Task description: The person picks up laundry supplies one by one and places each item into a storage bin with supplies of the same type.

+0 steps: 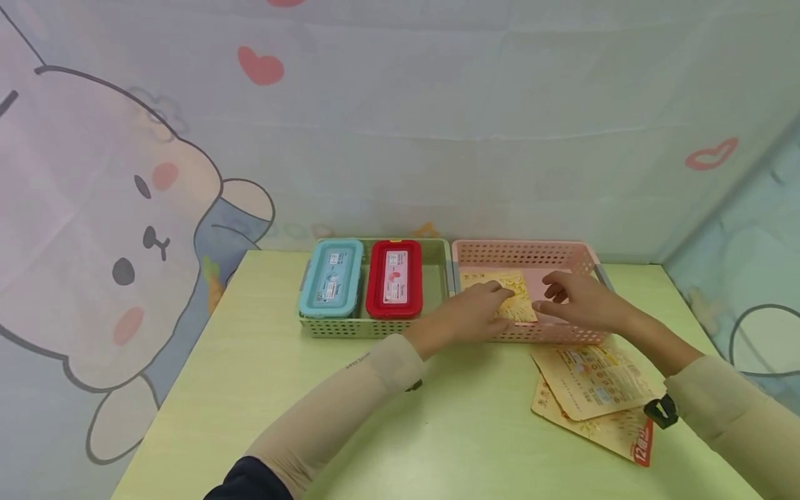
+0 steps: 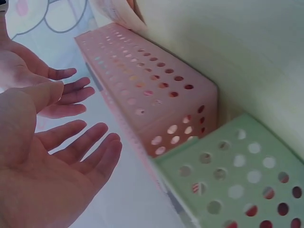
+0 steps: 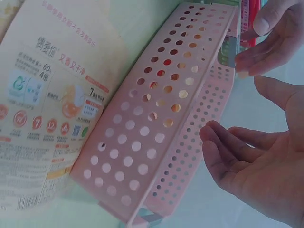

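In the head view a yellow packet [image 1: 521, 300] lies in the left part of the pink basket [image 1: 525, 245]. The left hand [image 1: 471, 312] is over that packet and the basket's front left edge, fingers loosely extended. Whether it touches the packet I cannot tell. Over the right part of the same basket, the right hand [image 1: 581, 300] hangs with relaxed, slightly bent fingers and nothing in them. Both wrist views show the left hand [image 2: 61, 166] and the right hand [image 3: 261, 147] with parted fingers, palms beside the basket's rim, holding nothing.
A green basket [image 1: 437, 278] stands against the pink one's left side, with a light blue lidded box [image 1: 331, 278] and a red lidded box [image 1: 394, 279] in it. Two overlapping yellow packets, the upper one [image 1: 594, 378] partly covering the lower one [image 1: 615, 434], lie in front of the pink basket.
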Demonstrator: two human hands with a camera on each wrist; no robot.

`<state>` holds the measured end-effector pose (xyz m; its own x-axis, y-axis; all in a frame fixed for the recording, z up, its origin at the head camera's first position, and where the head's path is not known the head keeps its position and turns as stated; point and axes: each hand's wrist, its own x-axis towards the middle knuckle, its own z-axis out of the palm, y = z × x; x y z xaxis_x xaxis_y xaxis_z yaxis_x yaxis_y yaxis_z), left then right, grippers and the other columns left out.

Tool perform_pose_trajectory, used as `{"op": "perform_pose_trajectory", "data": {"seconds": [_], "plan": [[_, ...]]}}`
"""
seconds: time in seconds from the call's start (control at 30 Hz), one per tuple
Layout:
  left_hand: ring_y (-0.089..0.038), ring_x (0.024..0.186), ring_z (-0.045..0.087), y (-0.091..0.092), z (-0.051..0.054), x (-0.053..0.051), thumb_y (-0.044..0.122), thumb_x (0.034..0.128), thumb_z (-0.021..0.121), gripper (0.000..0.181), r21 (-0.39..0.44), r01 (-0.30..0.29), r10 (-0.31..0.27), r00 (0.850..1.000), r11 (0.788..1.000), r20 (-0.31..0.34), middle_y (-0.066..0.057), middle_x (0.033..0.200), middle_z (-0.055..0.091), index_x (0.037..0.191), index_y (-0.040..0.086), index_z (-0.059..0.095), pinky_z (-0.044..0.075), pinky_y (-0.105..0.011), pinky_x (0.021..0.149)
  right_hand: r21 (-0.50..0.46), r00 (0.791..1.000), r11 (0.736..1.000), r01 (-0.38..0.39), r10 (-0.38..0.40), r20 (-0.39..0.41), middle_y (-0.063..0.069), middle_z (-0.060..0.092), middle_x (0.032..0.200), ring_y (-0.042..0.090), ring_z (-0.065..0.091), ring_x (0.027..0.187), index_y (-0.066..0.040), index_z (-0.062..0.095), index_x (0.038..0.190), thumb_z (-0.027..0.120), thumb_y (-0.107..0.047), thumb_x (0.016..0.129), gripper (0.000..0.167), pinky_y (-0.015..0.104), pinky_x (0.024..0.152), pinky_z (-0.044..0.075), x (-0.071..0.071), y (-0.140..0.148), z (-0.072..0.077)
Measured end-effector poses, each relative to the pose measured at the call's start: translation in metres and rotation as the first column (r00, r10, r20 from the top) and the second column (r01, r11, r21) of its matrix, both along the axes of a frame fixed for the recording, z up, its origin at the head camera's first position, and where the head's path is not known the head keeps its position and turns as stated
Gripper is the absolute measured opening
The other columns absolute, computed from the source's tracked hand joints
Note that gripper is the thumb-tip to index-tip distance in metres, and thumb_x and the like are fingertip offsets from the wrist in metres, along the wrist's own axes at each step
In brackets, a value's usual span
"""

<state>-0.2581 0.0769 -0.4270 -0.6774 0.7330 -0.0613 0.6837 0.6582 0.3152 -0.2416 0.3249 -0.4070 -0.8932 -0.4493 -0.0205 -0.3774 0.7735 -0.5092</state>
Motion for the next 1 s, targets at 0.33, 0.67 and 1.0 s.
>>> {"op": "perform_pose_trajectory", "data": {"seconds": [0.33,0.67,1.0], "plan": [[-0.022,0.138,0.055,0.006,0.001,0.004,0.037,0.1104,0.057,0.056,-0.035,0.052,-0.054,0.998,0.998,-0.039,-0.009,0.155,0.053,0.157,0.008,0.048,0.045,-0.029,0.114,0.007,1.0,1.0,0.007,-0.007,-0.025,0.026,0.069,0.118,0.038,0.069,0.106,0.015,0.055,0.135,0.071,-0.026,0.103,0.054,0.056,0.089,0.058,0.008,0.004,0.001],[-0.015,0.126,0.057,0.007,-0.004,0.016,0.035,0.1101,0.057,0.049,0.017,0.166,-0.162,0.976,0.986,-0.148,-0.005,0.143,0.058,0.151,0.008,0.055,0.047,-0.02,0.105,0.05,0.99,0.999,0.011,-0.004,-0.138,0.018,0.07,0.11,0.03,0.068,0.098,0.009,0.064,0.123,0.075,-0.025,0.1,0.042,0.05,0.084,0.058,0.024,0.014,0.002],[-0.011,0.121,0.059,0.009,-0.008,0.033,0.038,0.1097,0.058,0.049,0.067,0.289,-0.272,0.944,0.955,-0.187,-0.004,0.138,0.061,0.146,0.006,0.059,0.046,-0.014,0.1,0.068,0.98,0.998,0.013,0.001,-0.197,-0.005,0.065,0.084,0.007,0.059,0.074,0.0,0.069,0.105,0.079,-0.019,0.096,0.024,0.029,0.065,0.054,0.04,0.015,0.003]]}}
